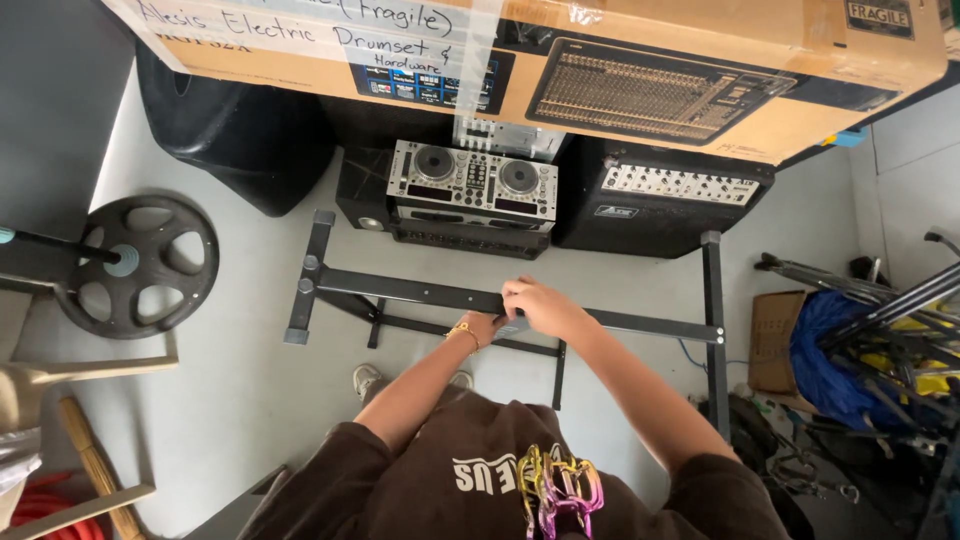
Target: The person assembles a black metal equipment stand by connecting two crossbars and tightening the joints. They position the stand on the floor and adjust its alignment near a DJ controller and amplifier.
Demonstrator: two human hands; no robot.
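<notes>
Nearest, at the bottom edge: brown sweatshirt [480,470] with a shiny pink and gold chain [560,492] hanging at the chest. Beyond it, both forearms reaching out to a black metal stand frame [400,288] standing on the pale floor [230,390]. Left hand [487,325], gold bracelet [463,332] at the wrist, tucked under the frame's long crossbar near its middle; fingers hidden, so cannot tell how curled. Right hand [538,303] laid over the top of the same bar, fingers pressed together and curled down around it, touching the left hand.

Far left: black weight plate [137,263] on a bar. Far centre, past the frame: silver twin-deck player [470,183] on a black speaker. Right of it: black amplifier [655,197]. Overhead: big cardboard box [560,60]. Far right: blue heap [835,355] among tangled metal stands.
</notes>
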